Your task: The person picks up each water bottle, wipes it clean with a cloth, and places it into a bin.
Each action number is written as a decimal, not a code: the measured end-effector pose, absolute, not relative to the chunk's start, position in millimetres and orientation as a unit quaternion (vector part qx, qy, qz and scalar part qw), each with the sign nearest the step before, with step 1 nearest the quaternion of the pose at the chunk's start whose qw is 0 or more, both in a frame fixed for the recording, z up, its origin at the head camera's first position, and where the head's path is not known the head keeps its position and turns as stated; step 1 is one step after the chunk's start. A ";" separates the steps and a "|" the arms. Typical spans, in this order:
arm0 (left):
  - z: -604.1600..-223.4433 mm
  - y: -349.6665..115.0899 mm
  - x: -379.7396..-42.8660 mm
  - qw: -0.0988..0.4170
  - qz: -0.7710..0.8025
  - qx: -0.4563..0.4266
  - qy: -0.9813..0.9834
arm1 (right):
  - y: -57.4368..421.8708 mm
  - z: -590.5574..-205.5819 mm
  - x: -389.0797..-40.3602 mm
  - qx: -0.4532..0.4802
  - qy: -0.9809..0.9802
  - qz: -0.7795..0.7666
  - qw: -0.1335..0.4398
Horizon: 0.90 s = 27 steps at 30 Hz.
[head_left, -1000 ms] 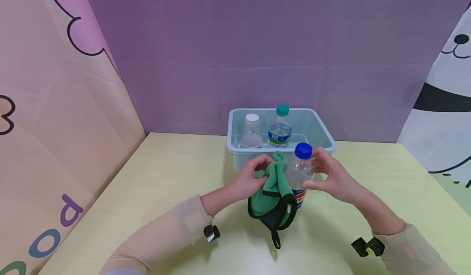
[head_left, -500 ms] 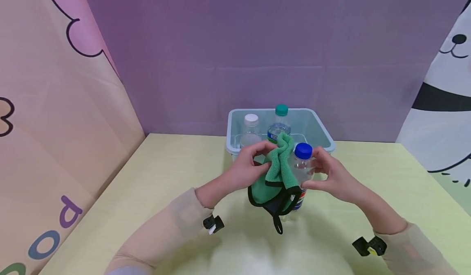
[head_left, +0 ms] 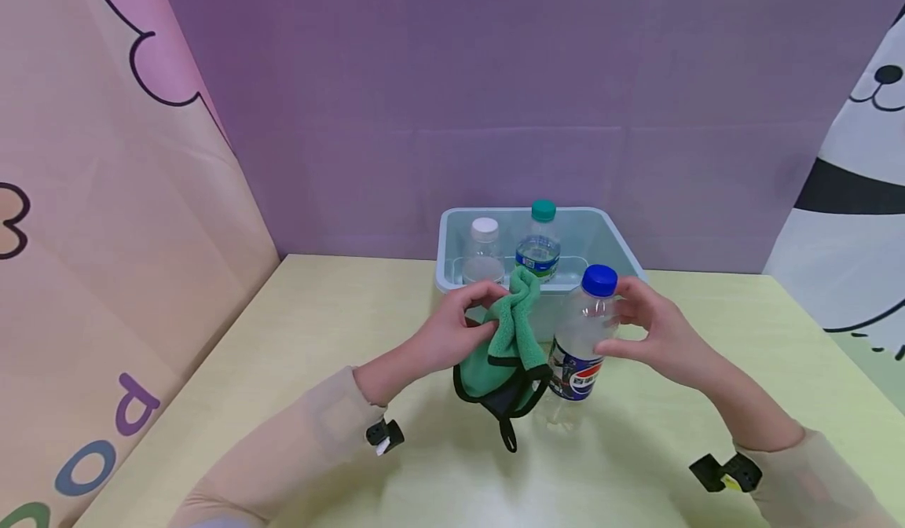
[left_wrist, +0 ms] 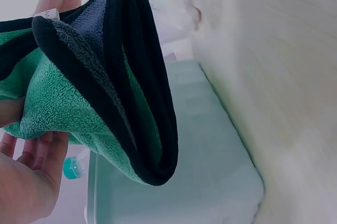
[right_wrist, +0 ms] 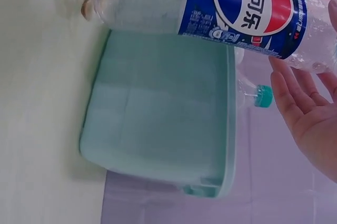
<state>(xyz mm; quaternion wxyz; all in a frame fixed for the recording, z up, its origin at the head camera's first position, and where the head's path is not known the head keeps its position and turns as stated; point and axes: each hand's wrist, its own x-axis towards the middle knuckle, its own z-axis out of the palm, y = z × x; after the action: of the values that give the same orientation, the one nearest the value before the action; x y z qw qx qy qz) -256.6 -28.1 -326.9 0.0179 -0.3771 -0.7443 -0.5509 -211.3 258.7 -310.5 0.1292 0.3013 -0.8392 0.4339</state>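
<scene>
A green towel (head_left: 519,331) with black edging and a dark hanging loop is pinched in my left hand (head_left: 452,328), its folds drooping below the fingers. Just to its right, my right hand (head_left: 661,335) grips a clear plastic bottle (head_left: 576,369) near the shoulder, thumb on the near side. The bottle has a blue cap (head_left: 599,280) and a blue, red and white label; it leans with its top to the right. In the right wrist view the label (right_wrist: 247,11) faces the camera. The left wrist view shows the towel (left_wrist: 79,98) covering part of the left fingers.
Behind the hands stands a light blue plastic bin (head_left: 622,257) against the purple backdrop. Inside it are a white-capped bottle (head_left: 484,254) and a green-capped bottle (head_left: 540,249). All rest on a pale wood table (head_left: 339,308), with a printed cloth wall at either side.
The towel went up over the bottle's side, then left and away from it, uncovering the label. The bottle has shifted slightly right and up and leans more. The bin's bottles stay put.
</scene>
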 end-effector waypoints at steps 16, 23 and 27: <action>-338.0 -54.7 -262.4 0.029 -0.551 -0.349 -0.757 | 297.6 -276.9 -205.0 0.265 -0.856 0.397 0.200; -341.1 -62.5 -265.6 0.035 -0.547 -0.346 -0.762 | 307.4 -257.1 -209.4 0.272 -0.852 0.393 0.211; -342.1 -65.2 -265.6 0.031 -0.541 -0.344 -0.767 | 309.7 -246.6 -213.8 0.272 -0.853 0.393 0.210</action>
<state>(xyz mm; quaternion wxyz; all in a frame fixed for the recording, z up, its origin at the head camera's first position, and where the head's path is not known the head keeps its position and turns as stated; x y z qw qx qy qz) -265.6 -65.2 -342.1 0.0307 -0.3444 -0.7665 -0.5412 -213.8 309.7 -246.6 0.2104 0.2723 -0.8525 0.3934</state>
